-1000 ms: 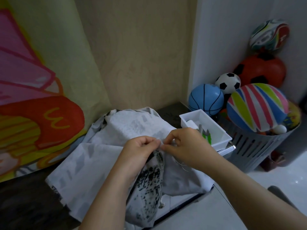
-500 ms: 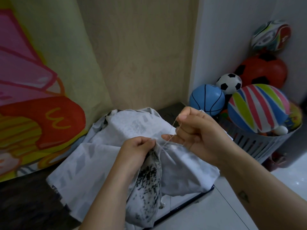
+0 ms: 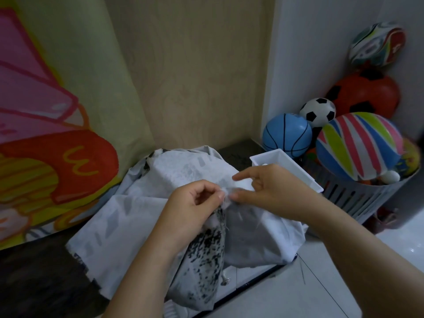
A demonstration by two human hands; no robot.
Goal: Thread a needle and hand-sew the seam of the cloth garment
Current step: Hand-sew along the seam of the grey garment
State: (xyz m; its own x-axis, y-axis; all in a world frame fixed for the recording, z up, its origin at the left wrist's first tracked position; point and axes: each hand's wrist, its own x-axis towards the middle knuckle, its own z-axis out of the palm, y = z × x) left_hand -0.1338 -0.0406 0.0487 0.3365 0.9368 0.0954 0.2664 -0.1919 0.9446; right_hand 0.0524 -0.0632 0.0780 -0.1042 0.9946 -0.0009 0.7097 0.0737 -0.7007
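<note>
Now mid-stitch, our left hand point(image 3: 195, 200) pinches the garment point(image 3: 137, 216) at its seam; our right hand point(image 3: 275, 191), grip unclear, must place the next stitch.

White tray point(image 3: 296, 167) half hidden behind right hand point(image 3: 275, 189); needle indiscernible.

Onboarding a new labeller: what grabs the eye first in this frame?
Dead centre, the left hand pinches a fold of the white cloth garment, with the right hand touching it alongside. At right, a striped ball sits in a basket among other balls; a bright cartoon hanging fills the left.
</note>
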